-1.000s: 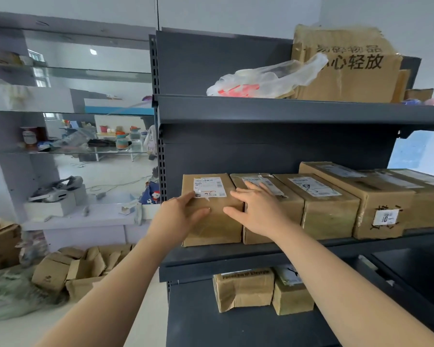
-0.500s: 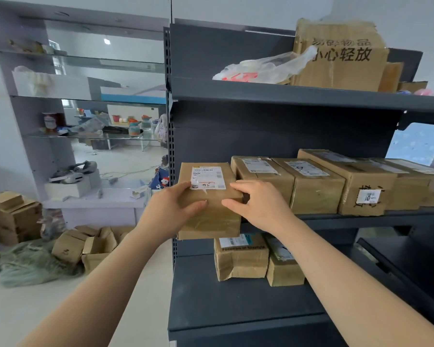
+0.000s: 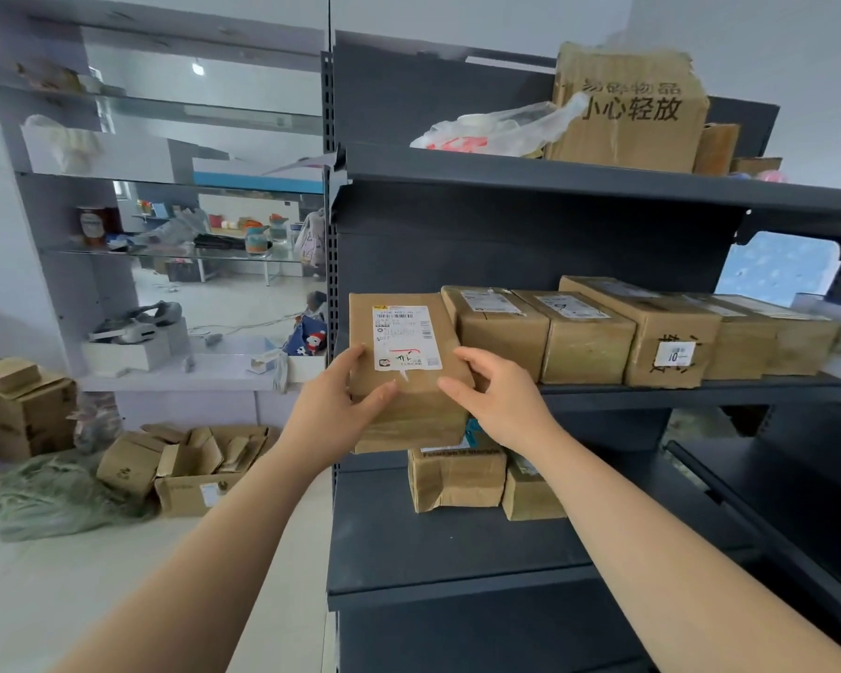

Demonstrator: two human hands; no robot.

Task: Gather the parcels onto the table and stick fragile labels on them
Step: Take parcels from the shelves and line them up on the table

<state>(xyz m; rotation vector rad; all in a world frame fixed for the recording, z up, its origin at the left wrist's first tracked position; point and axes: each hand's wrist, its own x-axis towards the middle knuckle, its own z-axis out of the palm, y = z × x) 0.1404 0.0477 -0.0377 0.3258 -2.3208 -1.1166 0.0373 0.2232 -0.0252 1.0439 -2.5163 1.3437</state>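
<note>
A brown cardboard parcel (image 3: 416,415) with a white shipping label is held in the air in front of the dark shelf unit, tilted label-up. My left hand (image 3: 333,410) grips its left edge and my right hand (image 3: 498,403) grips its right edge. Several more brown parcels (image 3: 583,340) stand in a row on the middle shelf (image 3: 700,393). Two parcels (image 3: 457,478) sit on the lower shelf, partly hidden behind the held one. No table or fragile labels are in view.
The top shelf carries a large printed carton (image 3: 627,114) and a plastic bag (image 3: 496,131). Left of the unit stand a mirrored glass-shelf cabinet (image 3: 166,259), opened cardboard boxes (image 3: 185,463) on the floor and a green bag (image 3: 54,497).
The parcel has come off the left end of the middle shelf and now sits out in front of it, tilted up, held between both hands. My view has drawn back slightly.
</note>
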